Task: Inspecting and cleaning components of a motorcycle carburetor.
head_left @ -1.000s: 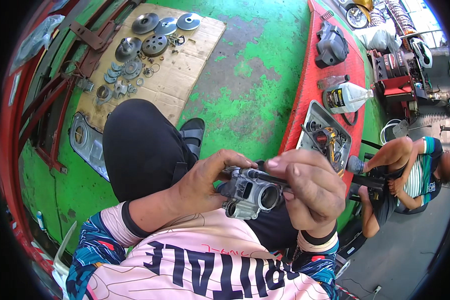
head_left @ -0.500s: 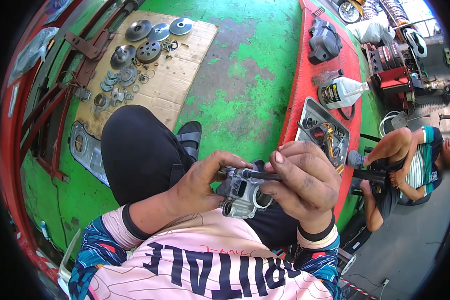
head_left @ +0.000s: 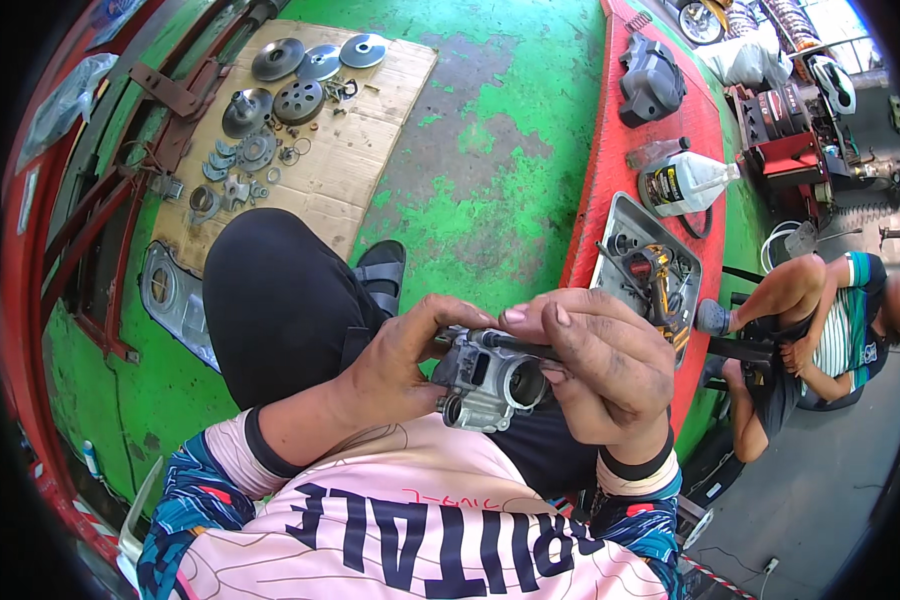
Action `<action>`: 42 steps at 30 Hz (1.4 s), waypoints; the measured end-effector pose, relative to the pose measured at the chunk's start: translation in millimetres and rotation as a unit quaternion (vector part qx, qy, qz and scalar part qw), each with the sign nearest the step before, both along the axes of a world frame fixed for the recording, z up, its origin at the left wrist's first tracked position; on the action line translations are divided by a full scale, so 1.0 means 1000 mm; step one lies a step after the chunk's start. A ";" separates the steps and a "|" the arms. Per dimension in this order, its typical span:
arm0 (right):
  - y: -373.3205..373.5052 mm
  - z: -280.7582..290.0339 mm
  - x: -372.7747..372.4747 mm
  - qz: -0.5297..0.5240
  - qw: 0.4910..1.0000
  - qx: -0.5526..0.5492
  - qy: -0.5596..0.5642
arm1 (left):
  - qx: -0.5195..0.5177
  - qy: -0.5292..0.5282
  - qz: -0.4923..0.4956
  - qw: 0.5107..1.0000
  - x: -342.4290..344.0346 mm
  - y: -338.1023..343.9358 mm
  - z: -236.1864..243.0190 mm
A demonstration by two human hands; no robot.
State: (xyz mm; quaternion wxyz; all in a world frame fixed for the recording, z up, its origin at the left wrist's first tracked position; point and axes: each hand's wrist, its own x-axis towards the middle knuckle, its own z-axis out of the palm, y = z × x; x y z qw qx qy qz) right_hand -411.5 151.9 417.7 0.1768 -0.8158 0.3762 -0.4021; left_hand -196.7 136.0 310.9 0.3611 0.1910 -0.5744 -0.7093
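Left fingers (head_left: 440, 312) grip a metal housing (head_left: 478, 388), right fingers (head_left: 610, 350) pinching a black rod (head_left: 518, 346) (dark lettering (head_left: 385, 525) crosses the pink shirt (head_left: 410, 475)).

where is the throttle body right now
In the head view, the throttle body is just below and right of centre, held in the left hand, with the right hand at its right side.

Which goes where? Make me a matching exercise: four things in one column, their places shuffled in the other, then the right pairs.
1. Silvery metal part with a round bore
2. Yellow-and-black power tool
3. Bulky black plastic housing
4. Round grey metal discs

A. Directly on the red platform
B. On the brown cardboard sheet
C. Gripped by the left hand
D. Inside the grey rectangular tray

Pairs: 1-C; 2-D; 3-A; 4-B
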 end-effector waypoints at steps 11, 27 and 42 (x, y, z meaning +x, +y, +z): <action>0.000 0.004 0.002 -0.009 1.000 0.015 0.004 | 0.005 -0.011 -0.011 1.000 0.001 -0.001 0.000; 0.010 0.011 -0.012 0.001 0.999 -0.017 0.029 | -0.091 -0.021 0.039 0.995 -0.007 0.005 0.014; 0.020 0.022 -0.006 -0.117 0.992 -0.023 0.035 | -0.140 -0.031 0.082 0.986 -0.017 0.004 0.029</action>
